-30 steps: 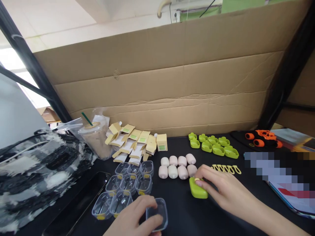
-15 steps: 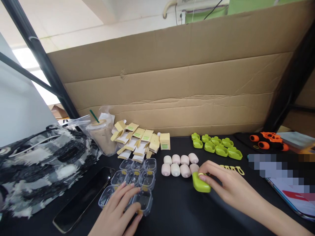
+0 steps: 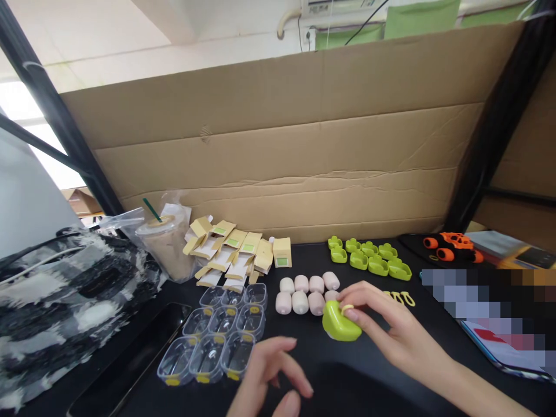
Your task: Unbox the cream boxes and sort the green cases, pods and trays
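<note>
In my right hand [image 3: 388, 327], a small glossy green case [image 3: 342, 324] hangs from a pale yellow loop [image 3: 346, 308] pinched between thumb and fingers. A whitish part shows at the case's lower left edge. My left hand [image 3: 275, 373] is in the air at front centre, fingers apart and curled, holding nothing. Clear plastic cups [image 3: 207, 354] with yellow tabs stand in rows just left of it. Behind the green case lie several pale pink and white rounded pieces [image 3: 299, 302], one partly covered by it. Green open trays [image 3: 377, 265] and yellow loops [image 3: 406, 298] lie beyond my right hand.
Small cardboard boxes [image 3: 232, 252] are heaped at the back, beside a drink cup [image 3: 167, 246] with a straw. A phone [image 3: 130, 359] and grey-black fabric [image 3: 65, 313] lie left. An orange toy car [image 3: 454, 246] sits back right. A cardboard wall [image 3: 282, 150] closes the rear.
My left hand has lifted off the clear cups and moved right, toward the green case. My right hand keeps its pinch while the case has tilted. The camera view has turned slightly right.
</note>
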The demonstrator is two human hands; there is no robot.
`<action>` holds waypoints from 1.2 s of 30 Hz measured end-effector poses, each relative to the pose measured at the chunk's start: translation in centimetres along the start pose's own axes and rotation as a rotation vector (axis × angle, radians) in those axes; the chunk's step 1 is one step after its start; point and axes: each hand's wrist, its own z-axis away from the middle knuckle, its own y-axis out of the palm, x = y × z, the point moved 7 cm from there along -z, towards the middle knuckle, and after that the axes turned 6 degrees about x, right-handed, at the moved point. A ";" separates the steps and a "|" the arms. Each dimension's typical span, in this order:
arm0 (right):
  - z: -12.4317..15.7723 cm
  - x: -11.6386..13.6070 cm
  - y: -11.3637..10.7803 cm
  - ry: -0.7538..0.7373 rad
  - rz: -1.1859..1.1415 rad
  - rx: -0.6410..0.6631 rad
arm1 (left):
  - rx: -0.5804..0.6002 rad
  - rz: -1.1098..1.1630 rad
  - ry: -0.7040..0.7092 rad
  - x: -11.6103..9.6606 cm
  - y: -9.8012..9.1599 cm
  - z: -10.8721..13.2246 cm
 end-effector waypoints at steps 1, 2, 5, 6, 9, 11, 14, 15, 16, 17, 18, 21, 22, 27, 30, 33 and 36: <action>0.2 0.5 -0.1 -0.069 0.014 -0.027 | 0.077 0.275 -0.163 1.3 1.9 -1.1; 0.5 1.0 -0.2 -0.133 0.025 -0.053 | 0.169 0.517 -0.326 2.4 4.1 -2.0; 0.9 1.4 -0.3 -0.195 -0.004 -0.119 | 0.387 0.910 -0.544 2.9 8.3 -4.2; 0.9 1.1 -0.3 -0.171 -0.029 -0.132 | 0.421 0.968 -0.548 2.7 8.8 -4.8; 0.6 0.4 0.0 -0.085 -0.058 -0.116 | 0.397 1.057 -0.523 2.5 8.8 -5.9; 0.4 0.3 0.2 -0.069 -0.005 -0.085 | 0.305 1.069 -0.488 2.8 8.2 -6.3; 0.3 0.7 0.4 -0.087 0.139 -0.048 | 0.150 1.013 -0.353 3.0 6.7 -6.7; 0.3 0.8 0.5 -0.097 0.183 -0.038 | 0.107 0.976 -0.304 3.0 6.3 -6.8; 0.4 0.9 0.8 -0.105 0.211 -0.024 | 0.072 0.920 -0.262 3.0 5.9 -6.9; 0.4 1.0 1.0 -0.114 0.220 -0.012 | 0.043 0.845 -0.230 2.9 5.5 -6.9; 0.4 1.1 1.3 -0.120 0.215 -0.003 | 0.019 0.759 -0.202 2.8 5.2 -6.9; 0.4 0.9 2.1 -0.113 0.149 0.007 | 0.003 0.542 -0.148 2.3 4.8 -6.7; 0.5 0.8 2.4 -0.107 0.130 0.003 | 0.018 0.508 -0.143 2.2 4.8 -6.5; 0.6 0.5 2.9 -0.098 0.162 -0.036 | 0.074 0.497 -0.179 3.1 5.7 -5.8; 0.7 0.8 3.2 -0.118 0.168 0.006 | 0.051 0.562 -0.158 3.7 5.8 -5.6; 0.7 0.9 3.2 -0.122 0.179 0.028 | 0.090 0.547 -0.171 3.8 5.9 -5.6; 0.9 0.5 3.1 -0.071 0.176 0.025 | 0.164 0.519 -0.198 3.5 6.1 -5.7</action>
